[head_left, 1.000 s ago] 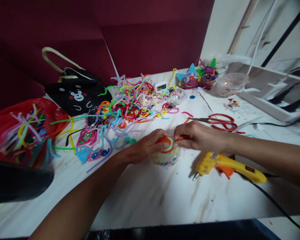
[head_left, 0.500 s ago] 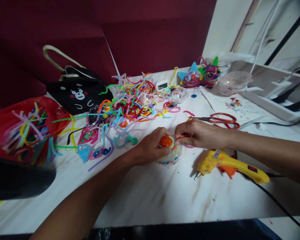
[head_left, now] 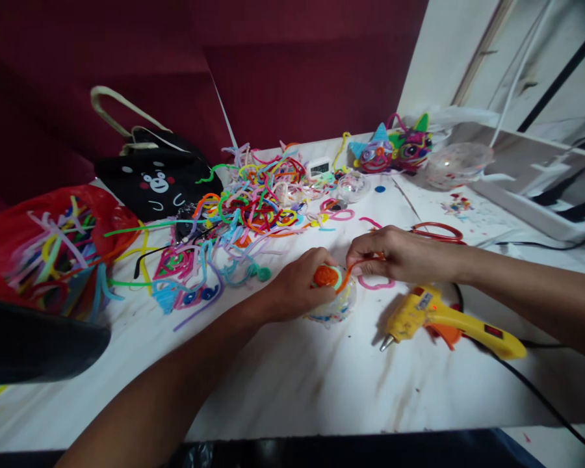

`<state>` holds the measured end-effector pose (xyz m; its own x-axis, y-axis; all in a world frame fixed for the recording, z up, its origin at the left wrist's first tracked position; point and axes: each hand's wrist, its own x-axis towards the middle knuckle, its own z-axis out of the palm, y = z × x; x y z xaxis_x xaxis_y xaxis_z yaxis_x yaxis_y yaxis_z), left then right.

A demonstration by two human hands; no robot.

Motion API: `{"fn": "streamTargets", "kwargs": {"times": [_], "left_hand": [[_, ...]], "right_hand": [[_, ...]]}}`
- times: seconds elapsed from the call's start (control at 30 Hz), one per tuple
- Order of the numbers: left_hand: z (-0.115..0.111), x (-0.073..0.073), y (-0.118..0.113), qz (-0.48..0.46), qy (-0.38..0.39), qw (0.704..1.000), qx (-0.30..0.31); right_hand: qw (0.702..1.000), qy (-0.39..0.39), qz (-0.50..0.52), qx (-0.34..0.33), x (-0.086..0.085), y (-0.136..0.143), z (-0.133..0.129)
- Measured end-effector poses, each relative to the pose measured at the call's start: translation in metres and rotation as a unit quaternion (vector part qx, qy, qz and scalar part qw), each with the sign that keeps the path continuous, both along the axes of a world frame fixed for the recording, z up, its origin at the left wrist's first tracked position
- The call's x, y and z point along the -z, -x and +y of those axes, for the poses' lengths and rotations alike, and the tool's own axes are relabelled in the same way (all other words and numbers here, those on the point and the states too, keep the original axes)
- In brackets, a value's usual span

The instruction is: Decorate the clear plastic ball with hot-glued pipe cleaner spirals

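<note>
My left hand [head_left: 306, 284] is closed around a small clear, colour-flecked ball [head_left: 338, 307] resting on the table. On top of the ball shows a coiled orange disc [head_left: 326, 277] with a pale green ring round it. My right hand [head_left: 377, 255] pinches an orange pipe cleaner [head_left: 350, 268], which stretches from the fingers to the edge of the coil. A pink pipe cleaner loop [head_left: 376, 283] lies just under the right hand. Below the right forearm, a yellow hot glue gun [head_left: 448, 323] lies with its nozzle pointing left.
Red-handled scissors [head_left: 439, 229] lie behind my right wrist. A heap of pipe cleaners [head_left: 263, 195] spreads across the back. At left are a red bag of pipe cleaners [head_left: 112, 218] and a black bag [head_left: 141, 179]. Two decorated figures [head_left: 374, 155] stand at the back right, beside a clear bowl [head_left: 461, 162].
My right hand has moved slightly right and up from the ball, drawing out a length of orange pipe cleaner. My left hand keeps its hold on the ball.
</note>
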<state>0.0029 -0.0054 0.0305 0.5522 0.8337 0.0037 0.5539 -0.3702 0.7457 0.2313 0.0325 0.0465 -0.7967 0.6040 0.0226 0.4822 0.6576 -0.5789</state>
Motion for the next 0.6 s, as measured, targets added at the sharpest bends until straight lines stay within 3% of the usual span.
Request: {"fn": "streamTargets", "kwargs": {"times": [0.4,0.6], "left_hand": [[0.002,-0.001,0.004,0.002,0.037,0.999,0.005],[0.003,-0.001,0.005,-0.001,0.037,0.999,0.010]], "right_hand": [[1.000,-0.019,-0.008,0.021,-0.009,-0.014,0.014],[1.000,-0.019,-0.002,0.019,-0.001,-0.022,0.021]]}}
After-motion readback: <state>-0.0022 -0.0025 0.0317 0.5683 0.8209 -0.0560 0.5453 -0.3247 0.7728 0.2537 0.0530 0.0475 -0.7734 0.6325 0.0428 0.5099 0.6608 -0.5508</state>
